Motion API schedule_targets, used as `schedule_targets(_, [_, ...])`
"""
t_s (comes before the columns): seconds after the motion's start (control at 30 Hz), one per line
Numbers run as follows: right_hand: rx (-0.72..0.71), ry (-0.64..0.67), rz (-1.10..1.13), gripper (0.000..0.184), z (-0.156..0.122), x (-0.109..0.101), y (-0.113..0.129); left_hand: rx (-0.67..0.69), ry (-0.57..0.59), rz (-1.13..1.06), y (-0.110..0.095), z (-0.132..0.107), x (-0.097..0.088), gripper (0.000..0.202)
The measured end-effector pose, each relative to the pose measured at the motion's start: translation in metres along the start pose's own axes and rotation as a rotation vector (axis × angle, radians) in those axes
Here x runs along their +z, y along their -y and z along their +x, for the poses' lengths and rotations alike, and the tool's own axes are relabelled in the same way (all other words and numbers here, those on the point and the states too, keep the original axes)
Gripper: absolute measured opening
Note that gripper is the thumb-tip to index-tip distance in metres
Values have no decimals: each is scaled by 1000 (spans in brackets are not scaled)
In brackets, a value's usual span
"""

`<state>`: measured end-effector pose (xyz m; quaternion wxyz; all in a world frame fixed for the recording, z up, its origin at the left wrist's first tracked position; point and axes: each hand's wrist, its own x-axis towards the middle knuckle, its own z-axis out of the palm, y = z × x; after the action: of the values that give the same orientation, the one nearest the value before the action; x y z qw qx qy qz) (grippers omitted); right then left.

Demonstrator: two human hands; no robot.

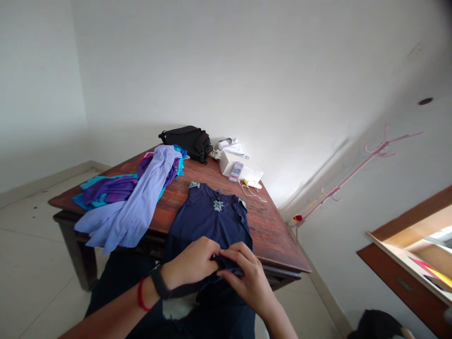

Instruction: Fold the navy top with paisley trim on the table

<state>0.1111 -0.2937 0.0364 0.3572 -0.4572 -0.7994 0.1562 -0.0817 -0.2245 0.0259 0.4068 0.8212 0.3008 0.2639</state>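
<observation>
A navy blue sleeveless dress or long top [212, 219] lies front up on the wooden table, its neckline pointing away from me. Grey-green patterned trim marks the shoulders and chest. Its lower part comes over the table's near edge towards my lap. My left hand [192, 263], with a black band and a red cord at the wrist, is closed on the fabric there. Right beside it, my right hand [247, 273] pinches a fold of the same cloth between thumb and fingers. The hands nearly touch, and the garment's bottom end is partly hidden beneath them.
The dark red table [271, 230] carries a pile of lilac, purple and turquoise clothes [132, 202] at left. Behind stand a black bag [187, 141] and a white box [229, 162] with a white cable. A pink coat stand [353, 169] leans in view at right, near a wooden cabinet [406, 278].
</observation>
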Motion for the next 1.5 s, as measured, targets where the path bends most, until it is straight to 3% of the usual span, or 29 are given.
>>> schedule_targets(0.2, [-13,-79,-4,19,7,-6,0,53,11,72,-2,5,-1,27])
schedule_targets(0.33, [141,-190,62,13,12,-21,-10,18,-21,118,2,2,-2,21])
schedule_targets(0.43, [229,-336,133,17,15,-34,-18,-10,-99,170,14,-3,-4,19])
schedule_targets(0.7, [219,-577,202,21,27,-64,-31,-142,-264,289,61,-30,-14,46])
schedule_targets(0.87, [215,-674,238,22,24,-81,-43,-62,-358,310,76,-56,-31,50])
schedule_targets(1.1, [238,-840,286,22,10,-102,-47,-47,-511,459,85,-86,-54,31])
schedule_targets(1.27, [230,-831,332,21,-6,-112,-36,-29,-599,437,74,-98,-69,24])
schedule_targets(1.37, [242,-811,353,22,-30,-118,-38,15,-654,434,68,-109,-80,25])
schedule_targets(1.5, [307,-721,388,19,-79,-122,-54,66,-571,410,76,-137,-94,23])
